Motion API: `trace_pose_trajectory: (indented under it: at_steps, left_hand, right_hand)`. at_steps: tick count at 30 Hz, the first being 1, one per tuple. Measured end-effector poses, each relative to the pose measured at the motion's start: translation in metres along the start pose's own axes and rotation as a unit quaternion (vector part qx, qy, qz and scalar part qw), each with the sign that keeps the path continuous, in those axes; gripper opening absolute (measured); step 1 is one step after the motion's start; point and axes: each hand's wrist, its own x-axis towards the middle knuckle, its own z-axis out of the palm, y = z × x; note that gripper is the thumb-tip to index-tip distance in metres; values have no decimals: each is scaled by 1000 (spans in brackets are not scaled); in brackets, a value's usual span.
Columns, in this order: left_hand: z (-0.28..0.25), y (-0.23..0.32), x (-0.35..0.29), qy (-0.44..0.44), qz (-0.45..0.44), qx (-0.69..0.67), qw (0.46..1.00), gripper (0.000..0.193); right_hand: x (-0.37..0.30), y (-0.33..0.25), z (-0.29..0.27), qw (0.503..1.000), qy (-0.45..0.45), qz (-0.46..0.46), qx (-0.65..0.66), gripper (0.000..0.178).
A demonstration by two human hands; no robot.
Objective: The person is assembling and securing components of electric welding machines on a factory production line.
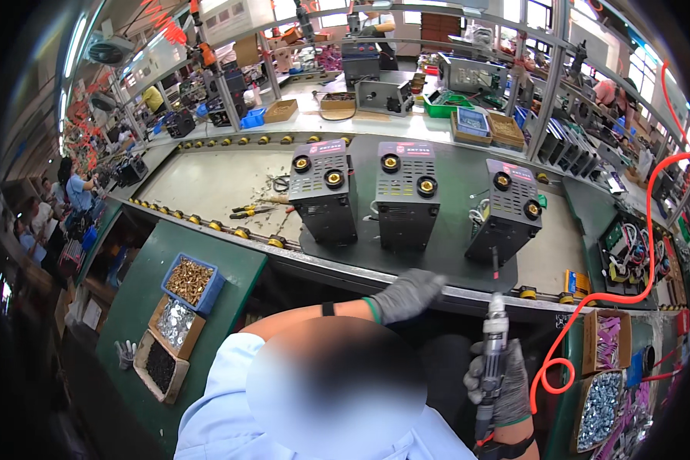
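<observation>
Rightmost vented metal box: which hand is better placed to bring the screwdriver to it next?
The right hand, most likely: it grips the inline power screwdriver, bit pointing toward that metal box. The blurred left hand shows no tool.

Blue bin (215, 292) holds brass-coloured pieces (188, 280) | carton (193, 338) beside it holds silvery parts (174, 322) | green tray (439, 112) on bench (299, 129) apparently holds small components

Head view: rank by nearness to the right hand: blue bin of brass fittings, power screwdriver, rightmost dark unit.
1. Power screwdriver: held in the right hand.
2. Rightmost dark unit: ahead, across the bench edge.
3. Blue bin of brass fittings: far left, on the green table.
</observation>
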Motion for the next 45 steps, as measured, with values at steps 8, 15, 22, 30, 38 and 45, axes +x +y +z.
trace_pose_trajectory:
  at_steps: [8,15,22,30,38,45]
  left_hand:
    - [-87,-86,-11,52,-254,-560,787,23]
    - [-94,-103,-5,-11,-181,-543,820,22]
    - [-109,-105,-4,-38,-219,-545,808,26]
    - [-116,-102,-10,-65,-118,-547,826,41]
    - [-118,-79,-16,-12,-167,-594,787,33]
    - [-108,-61,-14,-12,-151,-606,781,27]
  right_hand:
    - [38,34,24,979,-25,61,-195,75]
    - [58,34,36,934,8,9,-358,81]
    - [69,34,38,938,25,51,-341,79]
    - [88,38,57,932,4,107,-346,81]
    - [91,36,63,923,-12,131,-362,82]
    - [89,36,64,919,-24,129,-371,85]
